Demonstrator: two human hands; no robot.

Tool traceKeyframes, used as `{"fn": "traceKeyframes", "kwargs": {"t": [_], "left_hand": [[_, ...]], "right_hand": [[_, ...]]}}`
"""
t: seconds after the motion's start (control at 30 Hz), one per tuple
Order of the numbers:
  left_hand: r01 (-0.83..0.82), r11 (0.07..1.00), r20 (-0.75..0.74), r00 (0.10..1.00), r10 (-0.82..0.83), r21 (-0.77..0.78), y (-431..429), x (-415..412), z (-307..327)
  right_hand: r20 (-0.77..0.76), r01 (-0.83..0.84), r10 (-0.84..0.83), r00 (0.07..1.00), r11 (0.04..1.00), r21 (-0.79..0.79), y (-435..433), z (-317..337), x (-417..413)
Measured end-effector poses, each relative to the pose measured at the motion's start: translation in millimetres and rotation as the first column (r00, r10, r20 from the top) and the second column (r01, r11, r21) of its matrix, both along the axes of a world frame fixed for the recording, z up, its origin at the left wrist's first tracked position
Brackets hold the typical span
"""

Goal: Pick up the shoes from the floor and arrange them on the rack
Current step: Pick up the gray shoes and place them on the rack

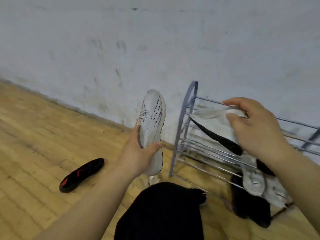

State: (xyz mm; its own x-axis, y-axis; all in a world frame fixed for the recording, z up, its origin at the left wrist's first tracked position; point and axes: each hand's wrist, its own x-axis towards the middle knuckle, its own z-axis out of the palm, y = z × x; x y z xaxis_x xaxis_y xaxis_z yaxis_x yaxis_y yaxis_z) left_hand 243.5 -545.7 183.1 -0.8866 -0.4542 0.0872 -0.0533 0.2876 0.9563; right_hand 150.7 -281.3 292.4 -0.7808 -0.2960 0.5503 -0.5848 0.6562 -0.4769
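A black shoe [82, 174] lies on its side on the wood floor [34, 135] at far left, well apart from the rack, with bare floor all round it. My left arm reaches forward, palm turned inward, and my left hand [138, 153] grips a white sneaker [152, 122] near its heel, thumb across its side, toe pointing up at the wall [155, 40]. A narrow gap separates it from the rack [187, 118], whose end frame stands near the wall. My right hand [256, 129], wrist bent down, curls round a second white sneaker [213, 125] over the top bars; whether it rests on them I cannot tell. Below, white shoes [254, 182] fill the lower shelf's near end.
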Motion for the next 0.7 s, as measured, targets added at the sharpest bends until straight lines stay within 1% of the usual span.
{"fn": "traceKeyframes", "kwargs": {"t": [0.07,0.2,0.3,0.37,0.43,0.5,0.53,0.6,0.63,0.7], "left_hand": [[0.074,0.995,0.008,0.997,-0.074,-0.072,40,-33,19],[0.233,0.955,-0.037,0.969,-0.243,-0.184,126,-104,47],[0.296,0.911,-0.068,0.942,-0.327,-0.287,197,-156,61],[0.318,0.896,-0.055,0.935,-0.351,-0.308,242,-188,68],[0.345,0.883,-0.031,0.927,-0.373,-0.317,279,-217,70],[0.354,0.87,-0.02,0.923,-0.383,-0.342,305,-243,63],[0.357,0.861,0.011,0.925,-0.379,-0.363,313,-252,58],[0.391,0.81,0.141,0.919,-0.368,-0.436,323,-265,45],[0.423,0.774,0.203,0.906,-0.372,-0.471,326,-269,39],[0.485,0.728,0.262,0.875,-0.408,-0.485,327,-273,34]], "right_hand": [[-0.115,0.112,-0.119,0.986,0.991,-0.069,52,5,-12],[-0.293,0.278,-0.295,0.909,0.955,-0.1,145,-7,-40],[-0.455,0.353,-0.35,0.819,0.932,-0.081,199,-27,-67],[-0.528,0.402,-0.364,0.767,0.915,-0.048,224,-45,-87],[-0.492,0.472,-0.422,0.762,0.881,-0.024,240,-64,-105],[-0.408,0.522,-0.471,0.782,0.853,0.017,247,-84,-119],[-0.372,0.525,-0.472,0.799,0.85,0.05,249,-92,-123],[-0.314,0.507,-0.455,0.833,0.856,0.104,248,-102,-128],[-0.275,0.498,-0.457,0.846,0.861,0.105,248,-103,-129],[-0.186,0.504,-0.481,0.857,0.857,0.108,249,-103,-128]]}}
